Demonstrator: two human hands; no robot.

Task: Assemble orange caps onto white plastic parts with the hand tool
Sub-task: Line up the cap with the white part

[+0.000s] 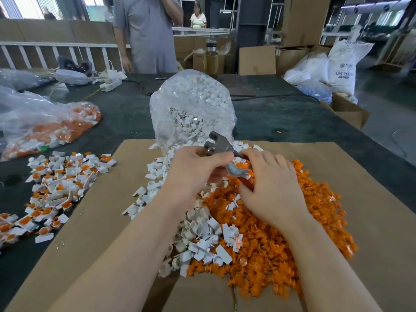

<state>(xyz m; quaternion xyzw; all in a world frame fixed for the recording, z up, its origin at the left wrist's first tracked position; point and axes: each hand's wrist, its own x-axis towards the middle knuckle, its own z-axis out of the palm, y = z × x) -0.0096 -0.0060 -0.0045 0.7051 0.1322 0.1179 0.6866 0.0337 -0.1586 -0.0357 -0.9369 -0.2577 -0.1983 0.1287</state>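
Cardboard sheet (351, 176) bears orange caps (270, 255); clear bag (191, 104) stands behind hand tool (217, 146).

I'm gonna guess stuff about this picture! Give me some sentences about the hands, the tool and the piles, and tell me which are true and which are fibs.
1. The left hand holds the metal hand tool. True.
2. The loose orange caps lie on bare dark table. False: they lie on brown cardboard.
3. The clear bag behind the hands is full of orange caps. False: it holds white parts.
4. Finished white-and-orange pieces are piled off to the left. True.
5. The right hand is above the orange caps. True.
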